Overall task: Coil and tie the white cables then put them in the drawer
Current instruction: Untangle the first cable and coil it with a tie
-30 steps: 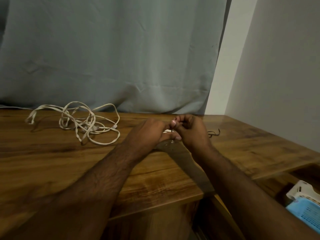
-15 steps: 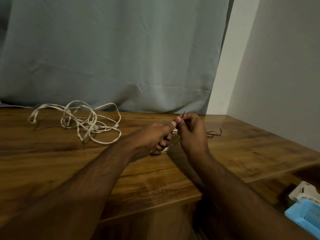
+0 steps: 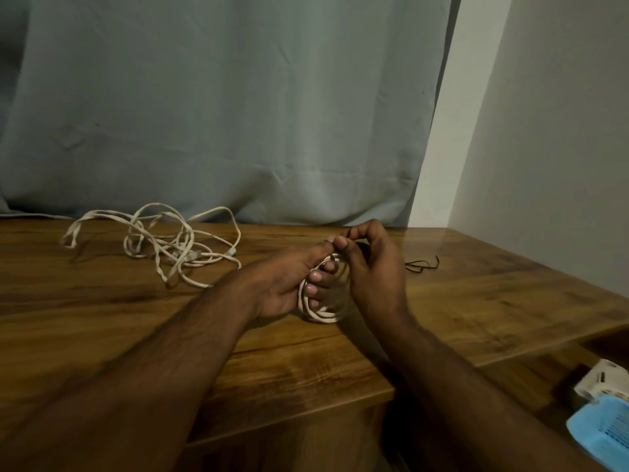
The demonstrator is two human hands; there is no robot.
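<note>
Both my forearms are bare from the lower edge of the view up to the wrists, with no sleeve showing on either. Fine hair covers my left forearm (image 3: 177,349) and my right forearm (image 3: 452,379). My left hand (image 3: 286,281) and right hand (image 3: 377,277) carry no ring, watch or band that I can make out. My fingernails (image 3: 315,276) are short and pale.
</note>
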